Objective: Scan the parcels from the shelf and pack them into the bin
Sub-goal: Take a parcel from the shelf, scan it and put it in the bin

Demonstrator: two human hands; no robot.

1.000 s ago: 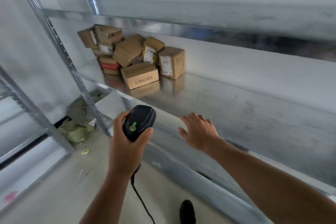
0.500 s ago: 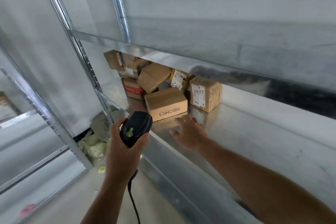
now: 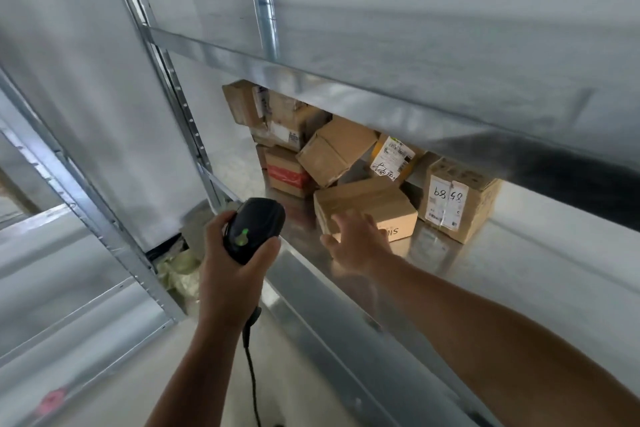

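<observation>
Parcels (image 3: 284, 121) lie heaped at the left end of the metal shelf (image 3: 519, 270), under the tier above (image 3: 381, 104). My right hand (image 3: 356, 246) hovers at the front cardboard box (image 3: 374, 201), fingers (image 3: 346, 224) spread wide; blur hides whether I touch it. My left hand (image 3: 230, 277) grips the barcode scanner (image 3: 254, 229). A tilted box (image 3: 334, 149) leans just behind, so dragging this one out could topple it. Lifting one-handed, my grip may slip.
</observation>
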